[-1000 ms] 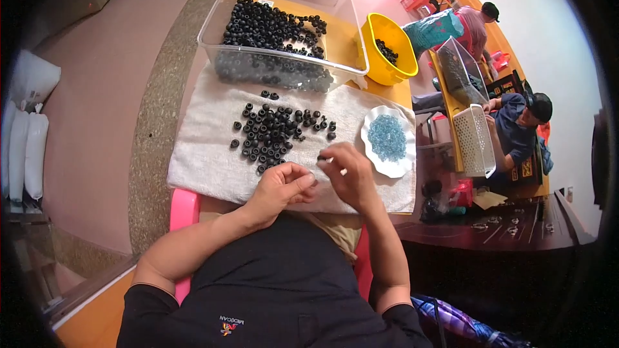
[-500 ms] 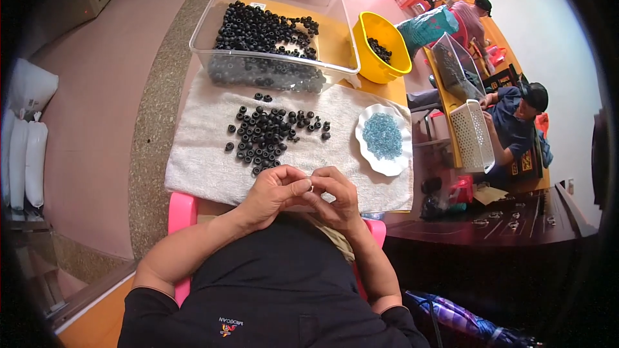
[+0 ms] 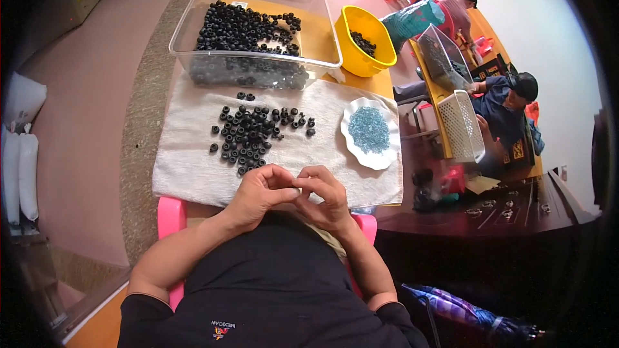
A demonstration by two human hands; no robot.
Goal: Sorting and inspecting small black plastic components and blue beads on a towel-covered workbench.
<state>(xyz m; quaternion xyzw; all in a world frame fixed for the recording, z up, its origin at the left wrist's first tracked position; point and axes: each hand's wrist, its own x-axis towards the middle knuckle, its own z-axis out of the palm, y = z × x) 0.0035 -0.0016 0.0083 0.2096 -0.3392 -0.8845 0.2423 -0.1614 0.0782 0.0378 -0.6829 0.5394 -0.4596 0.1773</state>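
My left hand [image 3: 263, 196] and my right hand [image 3: 324, 198] meet at the near edge of a white towel [image 3: 309, 171]. Thumbs and fingertips of both are pinched together around something too small to make out. Just beyond the left hand lies a loose pile of small round black pieces with holes [image 3: 248, 130]. To the right of the pile, a white scalloped dish [image 3: 374, 160] holds many small clear blue pieces [image 3: 369, 130].
At the towel's far side stands a clear plastic bin [image 3: 316, 32] with many black pieces. A yellow tub [image 3: 382, 61] with more sits beside it. On the right, two people work at another table with a white perforated basket [image 3: 465, 125]. A folded umbrella [image 3: 467, 312] lies lower right.
The whole scene has shifted slightly left in the picture. My hands remain pinched together, fingertips slightly re-posed; a small pale bit seen between them earlier is now barely visible.
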